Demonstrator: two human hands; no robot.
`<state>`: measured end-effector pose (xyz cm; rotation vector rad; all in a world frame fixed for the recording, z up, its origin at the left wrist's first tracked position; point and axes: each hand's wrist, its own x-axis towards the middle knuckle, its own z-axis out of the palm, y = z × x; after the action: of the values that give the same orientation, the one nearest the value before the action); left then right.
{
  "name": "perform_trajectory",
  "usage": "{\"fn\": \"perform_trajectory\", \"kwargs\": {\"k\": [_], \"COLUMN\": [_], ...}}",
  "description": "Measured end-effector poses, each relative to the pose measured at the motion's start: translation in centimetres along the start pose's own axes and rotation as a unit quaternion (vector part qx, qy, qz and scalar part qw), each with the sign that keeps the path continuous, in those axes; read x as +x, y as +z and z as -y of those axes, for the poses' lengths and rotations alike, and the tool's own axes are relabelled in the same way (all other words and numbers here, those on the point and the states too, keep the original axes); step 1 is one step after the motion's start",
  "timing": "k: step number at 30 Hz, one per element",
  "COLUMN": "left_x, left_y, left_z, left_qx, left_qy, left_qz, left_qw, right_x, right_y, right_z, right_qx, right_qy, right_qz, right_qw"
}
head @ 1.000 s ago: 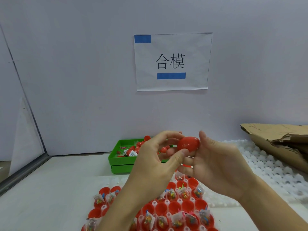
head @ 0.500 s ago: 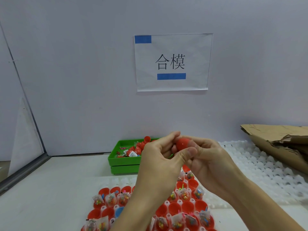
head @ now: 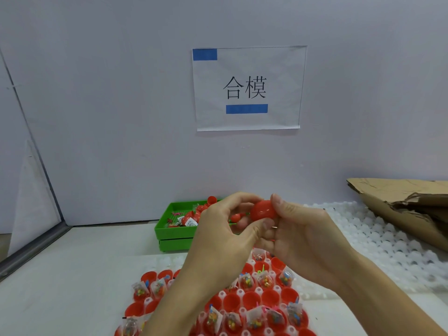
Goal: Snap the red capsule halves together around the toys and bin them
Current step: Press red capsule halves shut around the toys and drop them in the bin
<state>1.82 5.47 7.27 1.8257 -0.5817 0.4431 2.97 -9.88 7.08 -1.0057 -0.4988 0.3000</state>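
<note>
The glossy red plastic capsule is clamped in both grips — left hand, right hand — above the green plastic bin; misaligned halves may pinch a toy bag.

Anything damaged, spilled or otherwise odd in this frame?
Only the cardboard at the right edge: it is torn and crumpled, lying on the white bumpy trays. Both hands hold a red capsule normally.

Looks like a small factory assembly station: plain partition walls, a printed station sign reading 合模 taped up, a white tray of moulded cups, a green parts bin, torn cardboard alongside.
</note>
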Motion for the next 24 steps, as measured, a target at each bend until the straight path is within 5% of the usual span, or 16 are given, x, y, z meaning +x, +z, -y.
{"fn": "perform_trajectory", "kwargs": {"k": [6, 10, 17, 20, 22, 24], "left_x": [0.0, 0.0, -0.1, 0.1, 0.4, 0.6], "left_y": [0.3, 0.3, 0.5, 0.3, -0.1, -0.5], "left_z": [0.3, 0.6, 1.0, 0.9, 0.6, 0.2], "left_qx": [0.043, 0.191, 0.31, 0.202, 0.013, -0.251], "left_qy": [0.001, 0.045, 0.093, 0.024, -0.065, -0.161], "left_qz": [-0.075, -0.172, -0.186, -0.188, -0.186, -0.147], "left_qw": [0.996, 0.965, 0.928, 0.961, 0.98, 0.943], "right_x": [0.2, 0.8, 0.8, 0.9, 0.9, 0.8], "right_y": [0.2, 0.0, 0.2, 0.0, -0.2, -0.2], "right_z": [-0.1, -0.5, -0.9, -0.7, -0.5, -0.3], "right_qx": [-0.036, -0.204, -0.299, -0.294, -0.283, -0.268], "right_qy": [0.013, -0.038, -0.061, -0.071, -0.079, -0.084], "right_qz": [-0.022, -0.16, -0.176, -0.194, -0.208, -0.216], "right_qw": [0.999, 0.965, 0.936, 0.933, 0.933, 0.935]}}
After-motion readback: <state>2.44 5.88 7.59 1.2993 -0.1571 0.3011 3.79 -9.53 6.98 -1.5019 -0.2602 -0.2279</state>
